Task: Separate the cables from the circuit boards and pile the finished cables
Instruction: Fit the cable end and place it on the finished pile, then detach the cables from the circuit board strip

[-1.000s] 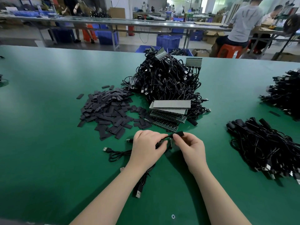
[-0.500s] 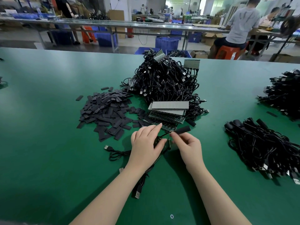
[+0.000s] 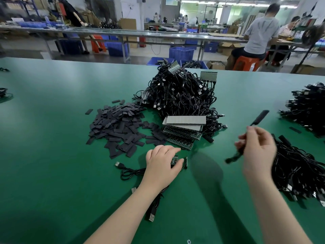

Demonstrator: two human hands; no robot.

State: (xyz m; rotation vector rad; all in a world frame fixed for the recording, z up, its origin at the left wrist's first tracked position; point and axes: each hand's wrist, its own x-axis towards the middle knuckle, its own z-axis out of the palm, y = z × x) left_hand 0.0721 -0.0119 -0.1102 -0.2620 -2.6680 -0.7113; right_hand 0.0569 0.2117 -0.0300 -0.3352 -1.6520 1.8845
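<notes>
Green bench [image 3: 52, 155] — blurred right hand [image 3: 255, 152] gripping cable [image 3: 235, 156], left hand [image 3: 162, 162] pinching half-hidden board [image 3: 174, 159].

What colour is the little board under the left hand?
Green with dark components; the circuit board shows under the left hand in the head view.

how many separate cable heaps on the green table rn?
4 plainly: the big tangled cable heap at centre, the finished cable pile beside the right hand, another cable pile at far right, and a small clump at the left edge. More may lie off-frame.
</notes>
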